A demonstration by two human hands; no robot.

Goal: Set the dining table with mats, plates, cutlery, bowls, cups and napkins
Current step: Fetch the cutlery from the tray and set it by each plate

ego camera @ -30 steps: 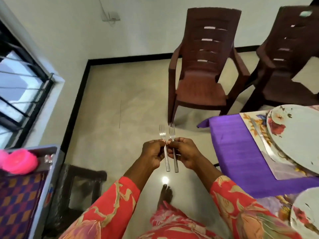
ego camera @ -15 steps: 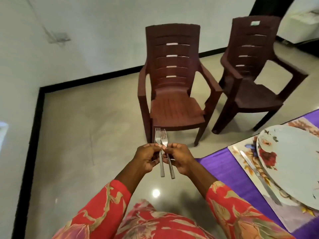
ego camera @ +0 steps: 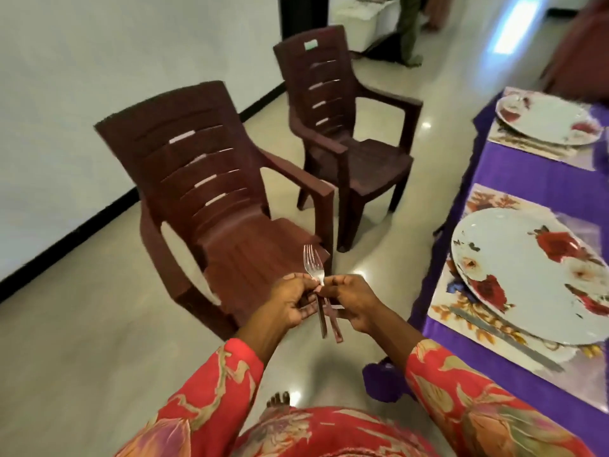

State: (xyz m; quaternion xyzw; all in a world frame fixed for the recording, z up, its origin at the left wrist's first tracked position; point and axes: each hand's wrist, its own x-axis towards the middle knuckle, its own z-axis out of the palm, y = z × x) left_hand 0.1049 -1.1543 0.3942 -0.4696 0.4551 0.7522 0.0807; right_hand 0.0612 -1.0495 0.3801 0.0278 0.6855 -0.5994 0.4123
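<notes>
Closest in, the left hand and the right hand meet in front of the body, above the floor and short of the dining surface. Each grip is narrow, fingertips and thumb pinched on the neck of the forks, just under the tines. Two handles hang down side by side below the fingers, while the heads overlap so closely that they read almost as one; probably the pair is being squared up or parted so that one fork can go to each place. They are plain, thin, bright metal, tines pointing up and away. To the right, the purple cloth carries a near mat with a floral print; on it sits a white near plate with red roses, and a knife lies along the plate's near edge, so a fork is likely what this setting lacks. Further along the same side is a far plate on its own mat. Beyond the hands stand two brown plastic chairs, pulled back from the table.
</notes>
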